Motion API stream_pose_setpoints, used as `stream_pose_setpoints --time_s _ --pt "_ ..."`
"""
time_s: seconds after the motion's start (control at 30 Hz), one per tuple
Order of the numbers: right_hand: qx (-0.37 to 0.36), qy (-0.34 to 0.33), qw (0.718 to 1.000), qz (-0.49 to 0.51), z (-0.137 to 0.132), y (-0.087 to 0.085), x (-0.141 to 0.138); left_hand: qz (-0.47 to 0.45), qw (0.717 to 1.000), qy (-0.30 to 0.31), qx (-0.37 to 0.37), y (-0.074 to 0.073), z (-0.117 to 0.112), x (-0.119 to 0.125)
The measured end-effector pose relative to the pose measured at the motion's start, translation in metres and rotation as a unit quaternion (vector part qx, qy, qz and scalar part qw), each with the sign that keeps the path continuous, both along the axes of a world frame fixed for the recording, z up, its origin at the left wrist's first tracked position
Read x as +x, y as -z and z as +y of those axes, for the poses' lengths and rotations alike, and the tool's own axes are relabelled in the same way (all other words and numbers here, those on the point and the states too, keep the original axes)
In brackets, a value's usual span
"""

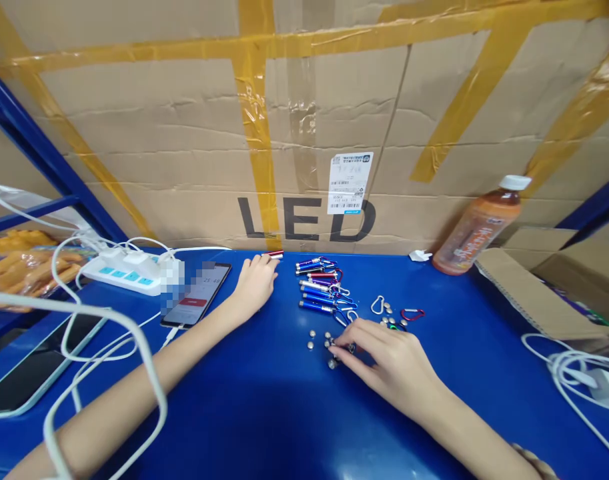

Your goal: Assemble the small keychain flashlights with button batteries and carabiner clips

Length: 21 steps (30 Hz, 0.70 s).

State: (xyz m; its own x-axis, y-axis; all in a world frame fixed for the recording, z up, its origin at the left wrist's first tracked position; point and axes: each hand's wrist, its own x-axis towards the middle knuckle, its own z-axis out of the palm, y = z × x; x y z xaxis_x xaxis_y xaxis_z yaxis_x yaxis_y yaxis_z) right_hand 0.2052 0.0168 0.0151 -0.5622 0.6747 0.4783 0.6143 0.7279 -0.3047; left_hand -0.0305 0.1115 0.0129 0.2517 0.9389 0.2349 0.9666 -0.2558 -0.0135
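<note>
My left hand [254, 283] rests on the blue table [264, 407] with its fingers curled round a small red flashlight [275, 255], whose tip pokes out past the fingers. My right hand [384, 357] lies palm down with its fingertips pinching at a scatter of small silver button batteries [318, 343]. Just beyond them sits a row of several small keychain flashlights [320, 288], mostly blue with one red. Loose carabiner clips [413, 313] lie to the right of that row.
A phone [197, 295] on a cable lies left of my left hand, beside a white power strip [127, 272]. A tablet [34, 373] and white cables lie at the left. An orange drink bottle [477, 228] and an open carton [559, 287] stand right; a big cardboard box [304, 127] walls the back.
</note>
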Motion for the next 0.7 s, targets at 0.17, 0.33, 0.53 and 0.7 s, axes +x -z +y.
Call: stream_pose_setpoints --time_s 0.17,0.33,0.53,0.7 --pt "-0.018 0.092 0.994 -0.064 0.006 0.0 0.006 0.028 0.999 -0.025 -0.003 0.001 0.034 -0.002" --pt "-0.05 0.185 0.973 -0.131 0.015 0.0 0.016 0.029 0.999 -0.034 -0.005 0.005 0.043 -0.003" --pt "-0.079 0.196 0.959 -0.189 0.013 -0.004 0.016 -0.025 0.999 -0.026 -0.01 0.004 0.034 0.0" --pt "-0.101 0.21 0.948 -0.216 0.014 -0.005 0.019 -0.112 0.993 0.028 -0.017 -0.009 0.001 0.021"
